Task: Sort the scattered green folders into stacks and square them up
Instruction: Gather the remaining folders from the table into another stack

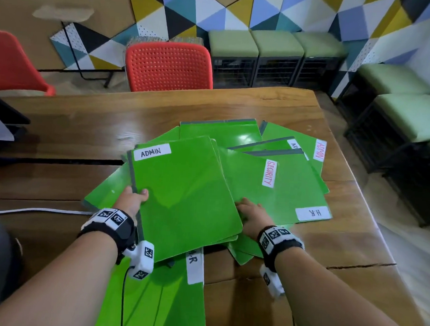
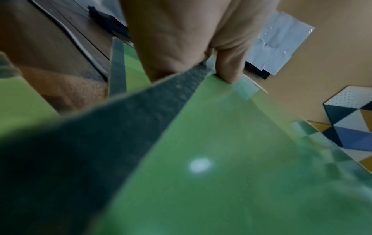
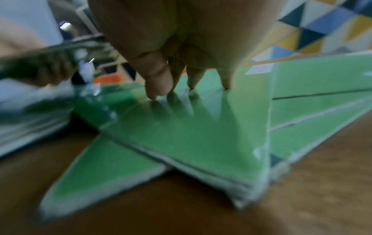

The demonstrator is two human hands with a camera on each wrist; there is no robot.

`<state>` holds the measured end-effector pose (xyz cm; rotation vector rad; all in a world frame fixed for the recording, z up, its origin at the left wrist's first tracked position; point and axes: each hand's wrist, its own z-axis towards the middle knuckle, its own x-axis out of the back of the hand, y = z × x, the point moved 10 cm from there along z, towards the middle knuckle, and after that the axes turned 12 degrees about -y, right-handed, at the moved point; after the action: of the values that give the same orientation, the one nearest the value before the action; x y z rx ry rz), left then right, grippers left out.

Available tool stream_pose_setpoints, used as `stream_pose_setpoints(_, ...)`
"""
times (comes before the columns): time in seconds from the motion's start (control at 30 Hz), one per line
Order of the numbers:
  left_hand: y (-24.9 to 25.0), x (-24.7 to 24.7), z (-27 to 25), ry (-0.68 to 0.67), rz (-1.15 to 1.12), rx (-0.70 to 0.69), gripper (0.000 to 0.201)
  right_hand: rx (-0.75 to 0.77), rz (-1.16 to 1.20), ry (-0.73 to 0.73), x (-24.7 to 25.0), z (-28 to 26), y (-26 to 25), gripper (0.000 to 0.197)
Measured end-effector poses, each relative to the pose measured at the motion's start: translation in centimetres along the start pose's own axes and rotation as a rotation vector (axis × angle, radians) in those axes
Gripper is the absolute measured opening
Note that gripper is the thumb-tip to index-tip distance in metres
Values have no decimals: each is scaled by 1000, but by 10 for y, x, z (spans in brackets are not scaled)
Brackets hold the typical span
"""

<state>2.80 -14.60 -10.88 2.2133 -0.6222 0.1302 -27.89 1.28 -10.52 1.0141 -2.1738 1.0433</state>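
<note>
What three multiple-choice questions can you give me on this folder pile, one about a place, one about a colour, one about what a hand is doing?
1. Where is the SECURITY folder relative to the lifted ADMIN folder?
A. Right
B. Left
C. Underneath, hidden

2. What colour is the SECURITY lettering?
A. Black
B. Red
C. Blue

3. What is the left hand doing?
A. Hanging idle
B. Pressing flat
C. Gripping the ADMIN folder's spine edge

Answers: 1 A, its label shows right of it. 2 B, red on white. 3 C, thumb on top, fingers beneath.
</note>
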Motion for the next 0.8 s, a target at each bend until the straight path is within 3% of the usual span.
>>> stream_pose_setpoints(0.07,-2,-15,-3,-28,1,21,68,-172,178,260,26,-7,37,62)
stream_pose_setpoints(0.13,0,-31,-2,-72,25,19,73,-409,264,361,31,-15,72,52)
stream_pose_setpoints(0.2,4,-45,2,-92,85,8,70,-477,296,341,27,-13,80,46)
stream_pose_setpoints(0.3,18,-68,5,-126,155,-30,62,-347,267,258,20,3,64,61)
stream_pose_setpoints(0.37,29,-83,3,-150,229,-35,68,-252,268,212,18,13,54,73)
stream_pose_setpoints(0.47,41,-97,3,-145,339,-39,70,-216,364,239,30,19,63,75)
stream_pose_setpoints(0.57,53,-100,0,-104,353,-73,67,-456,306,358,55,4,105,58)
stream_pose_setpoints(0.63,52,-100,7,-90,282,-89,71,-648,273,352,65,-11,139,50)
stream_pose_setpoints(0.7,47,-103,10,-114,258,-72,74,-783,277,295,68,-22,170,61)
stream_pose_setpoints(0.8,42,-107,12,-159,187,-56,74,-859,300,242,73,-30,197,87)
